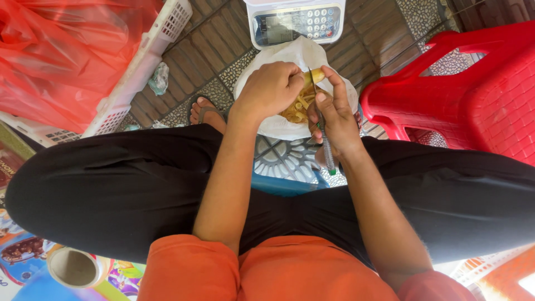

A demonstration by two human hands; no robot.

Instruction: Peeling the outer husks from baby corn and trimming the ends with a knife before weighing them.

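Left hand (271, 89): closed around a small yellow piece (317, 75), held above the white bag (290, 56) of yellow strips (298, 107).
Right hand (334, 120): gripping a thin knife (322, 125), blade against the piece.
Risks: blade lies close to both thumbs, so a slip could cut; trimmings may miss the bag and fall to the floor (212, 50).
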